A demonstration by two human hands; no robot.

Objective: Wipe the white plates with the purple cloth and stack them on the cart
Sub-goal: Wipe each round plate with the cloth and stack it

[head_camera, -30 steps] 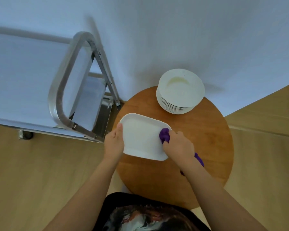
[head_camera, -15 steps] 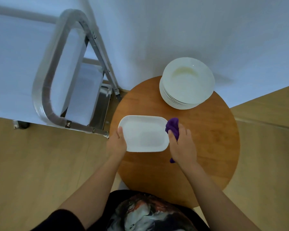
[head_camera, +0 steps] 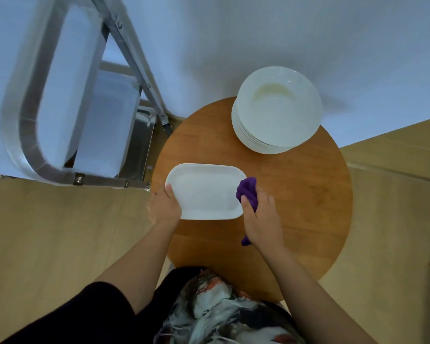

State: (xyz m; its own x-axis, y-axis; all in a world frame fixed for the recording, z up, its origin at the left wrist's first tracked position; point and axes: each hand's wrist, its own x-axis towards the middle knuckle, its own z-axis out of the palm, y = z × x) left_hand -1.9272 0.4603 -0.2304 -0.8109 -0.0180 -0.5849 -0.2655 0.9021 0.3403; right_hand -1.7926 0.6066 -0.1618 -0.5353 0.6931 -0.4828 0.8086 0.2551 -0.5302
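Since the frame a second back, I saw the purple cloth [head_camera: 247,194] had slid off the plate's middle to its right edge. One rectangular white plate [head_camera: 205,192] lay over the round wooden worktop [head_camera: 308,207]; my left hand [head_camera: 163,207] gripped its left rim, thumb on top. My right hand [head_camera: 261,219] had fingers [head_camera: 245,203] curled round the single cloth. One stack of round plates [head_camera: 277,110] sat at the far edge; I could not count them. One metal cart [head_camera: 85,181] stood to the left.
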